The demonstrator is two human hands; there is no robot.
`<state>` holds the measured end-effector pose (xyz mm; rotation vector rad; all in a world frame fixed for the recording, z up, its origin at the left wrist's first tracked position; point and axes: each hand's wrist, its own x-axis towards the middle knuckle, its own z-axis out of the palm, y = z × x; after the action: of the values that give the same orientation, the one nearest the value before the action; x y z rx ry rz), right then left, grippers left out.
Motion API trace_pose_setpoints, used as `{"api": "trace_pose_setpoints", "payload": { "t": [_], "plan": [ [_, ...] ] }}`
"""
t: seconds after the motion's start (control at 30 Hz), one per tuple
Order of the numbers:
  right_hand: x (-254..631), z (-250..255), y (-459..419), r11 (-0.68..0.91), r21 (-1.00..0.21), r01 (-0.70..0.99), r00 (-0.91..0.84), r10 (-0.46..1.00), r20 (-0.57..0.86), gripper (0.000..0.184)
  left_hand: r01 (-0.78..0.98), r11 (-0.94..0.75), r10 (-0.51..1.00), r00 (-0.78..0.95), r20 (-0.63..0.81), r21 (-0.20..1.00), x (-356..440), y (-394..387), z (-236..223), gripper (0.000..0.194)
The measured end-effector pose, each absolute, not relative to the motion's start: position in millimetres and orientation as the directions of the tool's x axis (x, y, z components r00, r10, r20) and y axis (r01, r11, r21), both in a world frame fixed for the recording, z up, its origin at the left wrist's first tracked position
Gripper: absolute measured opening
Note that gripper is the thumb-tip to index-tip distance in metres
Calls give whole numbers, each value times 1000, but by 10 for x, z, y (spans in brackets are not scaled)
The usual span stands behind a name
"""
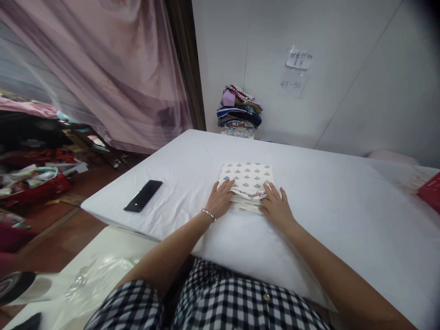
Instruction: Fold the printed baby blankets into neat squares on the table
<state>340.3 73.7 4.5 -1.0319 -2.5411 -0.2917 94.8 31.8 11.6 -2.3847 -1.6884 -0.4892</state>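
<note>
A stack of folded white cloth (248,176) with a small grey-brown printed pattern lies on the white-covered table (330,215) in front of me. Several folded layers show along its near edge. My left hand (220,198), with a bracelet at the wrist, rests on the stack's near left corner with fingers stretched out. On the near right corner lies my right hand (277,206), its fingers spread. Both palms face down, and neither hand grips the cloth. What the thumbs touch at the near edge is partly hidden.
A black phone (143,195) lies on the table's left side. Behind the far edge stands a pile of folded clothes (239,112) against the wall. A red object (430,192) sits at the far right. Lower left, clear plastic (103,275) covers a lower white surface.
</note>
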Motion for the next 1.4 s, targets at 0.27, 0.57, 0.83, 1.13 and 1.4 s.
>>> {"api": "trace_pose_setpoints", "payload": {
  "t": [0.27, 0.57, 0.83, 1.13, 1.4],
  "plan": [
    [3470, 27, 750, 742, -11, 670, -645, 590, 486, 23, 908, -414, 832, 352, 428, 57, 908, 252, 197, 14],
    [3284, 27, 522, 766, -21, 643, -686, 588, 428, 21, 914, -398, 853, 336, 399, 82, 927, 144, 129, 14],
    [2991, -28, 573, 726, -71, 683, -621, 630, 466, 17, 904, -370, 870, 256, 422, 214, 918, 198, 83, 21],
    [3055, -181, 606, 772, -124, 624, -621, 585, 521, 15, 649, -370, 918, 142, 371, 665, 662, 378, 298, 28],
    [3036, -176, 587, 780, -110, 616, -616, 564, 550, 21, 880, -127, 992, 102, 79, 458, 511, 1359, 71, 45]
  ]
}}
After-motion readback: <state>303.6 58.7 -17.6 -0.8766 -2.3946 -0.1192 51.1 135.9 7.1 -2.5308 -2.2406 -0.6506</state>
